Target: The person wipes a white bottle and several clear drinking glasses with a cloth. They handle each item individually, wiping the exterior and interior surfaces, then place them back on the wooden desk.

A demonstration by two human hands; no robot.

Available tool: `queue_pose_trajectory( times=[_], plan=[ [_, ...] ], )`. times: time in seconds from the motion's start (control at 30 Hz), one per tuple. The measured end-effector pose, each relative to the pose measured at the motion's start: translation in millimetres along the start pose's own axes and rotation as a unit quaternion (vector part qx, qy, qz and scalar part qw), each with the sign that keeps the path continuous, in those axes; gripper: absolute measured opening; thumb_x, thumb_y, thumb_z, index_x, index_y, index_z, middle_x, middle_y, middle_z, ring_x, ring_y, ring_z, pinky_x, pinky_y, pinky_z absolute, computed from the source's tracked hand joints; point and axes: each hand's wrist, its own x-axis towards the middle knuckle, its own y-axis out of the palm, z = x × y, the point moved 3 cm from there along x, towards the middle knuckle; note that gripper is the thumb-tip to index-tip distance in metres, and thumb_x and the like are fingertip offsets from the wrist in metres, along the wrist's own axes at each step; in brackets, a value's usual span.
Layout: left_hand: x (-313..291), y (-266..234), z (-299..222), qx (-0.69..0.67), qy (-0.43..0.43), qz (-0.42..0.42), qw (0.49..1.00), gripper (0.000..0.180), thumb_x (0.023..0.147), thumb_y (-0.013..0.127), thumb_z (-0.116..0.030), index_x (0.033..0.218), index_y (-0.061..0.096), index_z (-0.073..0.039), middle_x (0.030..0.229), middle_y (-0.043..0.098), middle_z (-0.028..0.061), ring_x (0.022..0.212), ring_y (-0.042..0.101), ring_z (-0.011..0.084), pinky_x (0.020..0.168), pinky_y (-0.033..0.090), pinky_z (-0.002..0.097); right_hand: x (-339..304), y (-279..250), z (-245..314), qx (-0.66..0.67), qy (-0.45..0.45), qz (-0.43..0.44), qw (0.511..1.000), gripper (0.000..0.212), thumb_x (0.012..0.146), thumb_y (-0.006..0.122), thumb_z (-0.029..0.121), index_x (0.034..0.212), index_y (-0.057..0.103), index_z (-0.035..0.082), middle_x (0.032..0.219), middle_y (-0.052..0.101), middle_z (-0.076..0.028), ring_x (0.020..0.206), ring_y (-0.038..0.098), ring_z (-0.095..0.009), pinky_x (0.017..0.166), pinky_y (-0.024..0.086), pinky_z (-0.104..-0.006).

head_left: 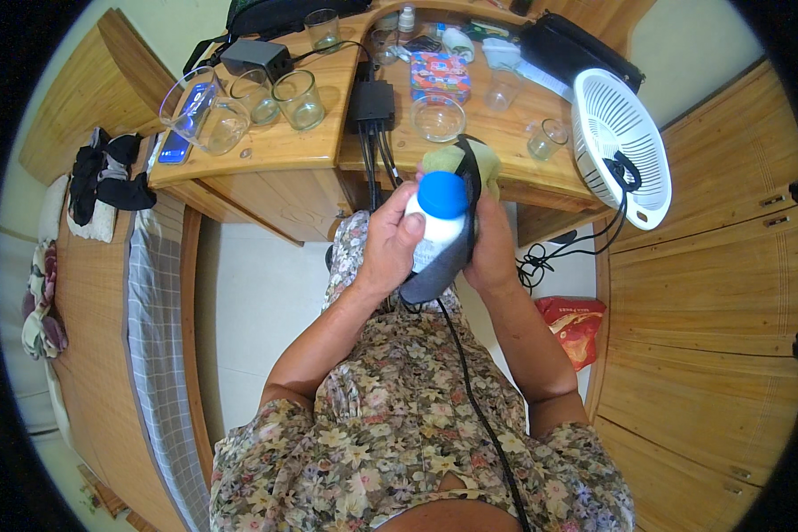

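In front of my lap, a white bottle with a blue cap (442, 197) is tilted in my left hand (390, 238), the thumb lying across its side. My right hand (494, 239) is closed round a pale green cloth-like piece (488, 164) with a dark band along it, close beside the bottle. A dark grey rounded piece (434, 277) covers the bottle's lower part; whether it joins the dark band I cannot tell. The fingertips of my right hand are mostly hidden.
On the wooden desk ahead stand several clear glasses (300, 101), a glass bowl (438, 119), a colourful box (441, 76) and black adapters (371, 108). A white colander (619, 142) overhangs its right edge. Black cables (550, 262) and a red bag (573, 328) lie below.
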Motion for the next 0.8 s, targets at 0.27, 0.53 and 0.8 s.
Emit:
queue_pose_trajectory(
  times=[0.27, 0.53, 0.8],
  plan=[
    [11.5, 2.3, -4.1, -0.169, -0.079, -0.139, 0.973, 0.060, 0.106, 0.038, -0.053, 0.128, 0.055, 0.001, 0.112, 0.066, 0.0111, 0.099, 0.065, 0.0177, 0.087, 0.053, 0.0319, -11.2, 0.9, -25.0, -0.214, -0.132, 0.011, 0.968, 0.042, 0.098, 0.057, 0.028, 0.129, 0.050, -0.001, 0.118, 0.059, -0.006, 0.110, 0.053, -0.015, 0.097, 0.044, -0.0324],
    [17.0, 4.5, -17.1, -0.210, -0.162, -0.147, 0.953, 0.073, 0.102, 0.034, -0.064, 0.132, 0.053, 0.000, 0.118, 0.066, 0.0148, 0.105, 0.067, 0.0216, 0.092, 0.055, 0.0366, -8.8, -3.1, -29.8, -0.434, -0.263, 0.077, 0.858, 0.071, 0.071, 0.088, 0.028, 0.128, 0.052, 0.003, 0.116, 0.063, -0.013, 0.107, 0.062, -0.029, 0.096, 0.047, -0.0407],
    [19.5, 2.6, -16.2, -0.251, -0.182, -0.133, 0.942, 0.074, 0.099, 0.033, -0.070, 0.130, 0.054, -0.007, 0.114, 0.066, 0.0100, 0.099, 0.067, 0.0211, 0.087, 0.056, 0.0373, 12.0, -29.6, -34.4, -0.374, -0.368, 0.086, 0.847, 0.047, 0.088, 0.075, 0.024, 0.123, 0.055, 0.001, 0.115, 0.065, -0.013, 0.103, 0.065, -0.029, 0.090, 0.051, -0.0401]
  ],
)
